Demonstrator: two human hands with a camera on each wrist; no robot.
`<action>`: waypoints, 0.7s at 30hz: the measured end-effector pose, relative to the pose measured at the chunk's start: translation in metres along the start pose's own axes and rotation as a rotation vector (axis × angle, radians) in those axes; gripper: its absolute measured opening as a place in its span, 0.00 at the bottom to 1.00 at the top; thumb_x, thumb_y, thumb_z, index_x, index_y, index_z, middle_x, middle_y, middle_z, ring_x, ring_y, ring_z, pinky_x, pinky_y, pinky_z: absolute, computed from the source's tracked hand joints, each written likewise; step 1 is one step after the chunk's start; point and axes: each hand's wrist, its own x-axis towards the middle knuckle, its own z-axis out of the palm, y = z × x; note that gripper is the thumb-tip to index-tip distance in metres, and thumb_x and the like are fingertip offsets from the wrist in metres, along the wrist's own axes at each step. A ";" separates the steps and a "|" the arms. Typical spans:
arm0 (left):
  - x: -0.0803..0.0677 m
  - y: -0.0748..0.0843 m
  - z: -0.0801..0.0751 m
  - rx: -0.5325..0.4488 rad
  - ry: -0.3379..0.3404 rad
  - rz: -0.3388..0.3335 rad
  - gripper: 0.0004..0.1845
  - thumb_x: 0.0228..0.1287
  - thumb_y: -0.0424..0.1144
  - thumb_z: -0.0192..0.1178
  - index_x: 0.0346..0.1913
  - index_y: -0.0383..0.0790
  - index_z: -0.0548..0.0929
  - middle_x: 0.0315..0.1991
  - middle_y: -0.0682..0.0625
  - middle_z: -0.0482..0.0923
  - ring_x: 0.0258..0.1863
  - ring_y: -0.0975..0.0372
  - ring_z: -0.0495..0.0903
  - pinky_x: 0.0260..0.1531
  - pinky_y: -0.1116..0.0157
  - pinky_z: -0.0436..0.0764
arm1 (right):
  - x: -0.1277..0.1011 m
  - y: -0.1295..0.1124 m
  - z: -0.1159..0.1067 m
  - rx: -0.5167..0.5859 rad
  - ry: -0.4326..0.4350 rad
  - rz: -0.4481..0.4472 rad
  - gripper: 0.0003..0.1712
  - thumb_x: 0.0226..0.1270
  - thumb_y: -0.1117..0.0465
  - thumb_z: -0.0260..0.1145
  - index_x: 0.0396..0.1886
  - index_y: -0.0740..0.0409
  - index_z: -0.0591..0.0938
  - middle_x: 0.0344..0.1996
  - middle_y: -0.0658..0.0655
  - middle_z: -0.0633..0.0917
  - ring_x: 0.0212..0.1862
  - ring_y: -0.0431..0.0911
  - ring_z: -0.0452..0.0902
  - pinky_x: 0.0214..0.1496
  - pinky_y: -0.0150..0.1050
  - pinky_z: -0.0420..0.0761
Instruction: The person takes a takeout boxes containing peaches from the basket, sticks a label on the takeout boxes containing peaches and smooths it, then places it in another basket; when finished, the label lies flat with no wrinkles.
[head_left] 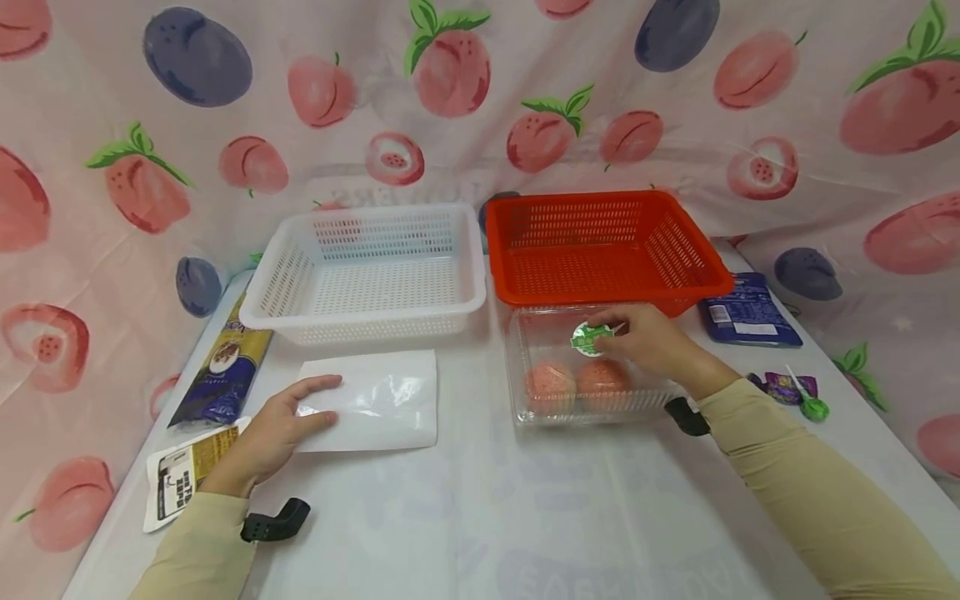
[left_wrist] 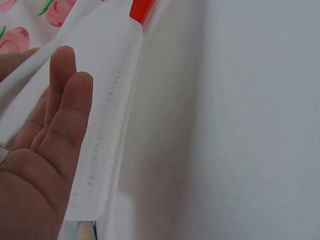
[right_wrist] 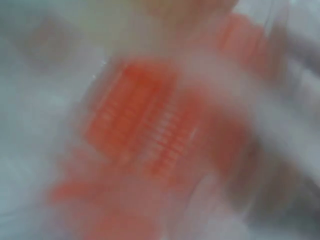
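Note:
A flat white glossy packet (head_left: 382, 404) lies in front of the white basket. My left hand (head_left: 281, 429) grips its left edge, with thumb and index finger over the top face; in the left wrist view a white edge passes between the fingers (left_wrist: 67, 115). To the right is a clear lidded plastic box (head_left: 540, 333) holding two round pinkish-orange items (head_left: 551, 387). Over its lid reaches my right hand (head_left: 645, 337), index finger and thumb bent at the round green sticker (head_left: 592, 339). The other right fingers are hidden, and the right wrist view is blurred.
Behind stand a white slotted basket (head_left: 300, 321) and a red one (head_left: 600, 296). At left lie a blue-and-gold bag (head_left: 225, 367) and a white-and-gold pouch (head_left: 176, 483). At right are a dark blue pouch (head_left: 750, 308), a purple wrapped sweet (head_left: 783, 387) and a green lollipop (head_left: 813, 408).

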 end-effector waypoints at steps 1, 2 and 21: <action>0.001 -0.001 0.000 -0.006 0.001 -0.010 0.33 0.69 0.37 0.63 0.74 0.37 0.65 0.77 0.34 0.50 0.70 0.41 0.59 0.64 0.41 0.63 | 0.001 0.000 0.001 -0.005 -0.005 0.001 0.21 0.69 0.58 0.68 0.60 0.59 0.82 0.48 0.60 0.82 0.48 0.55 0.74 0.47 0.41 0.80; 0.002 -0.002 0.000 -0.013 0.002 -0.018 0.33 0.69 0.37 0.63 0.74 0.37 0.65 0.77 0.34 0.50 0.70 0.40 0.59 0.65 0.41 0.63 | 0.001 -0.001 0.002 -0.011 -0.008 -0.001 0.21 0.69 0.59 0.68 0.60 0.60 0.82 0.48 0.60 0.82 0.48 0.55 0.74 0.47 0.41 0.80; 0.015 -0.007 -0.002 -0.002 0.002 -0.061 0.33 0.69 0.35 0.63 0.74 0.36 0.65 0.78 0.35 0.46 0.76 0.38 0.38 0.68 0.32 0.40 | 0.004 -0.002 0.008 -0.157 0.010 -0.088 0.22 0.66 0.62 0.68 0.58 0.66 0.82 0.44 0.60 0.84 0.44 0.54 0.75 0.46 0.46 0.78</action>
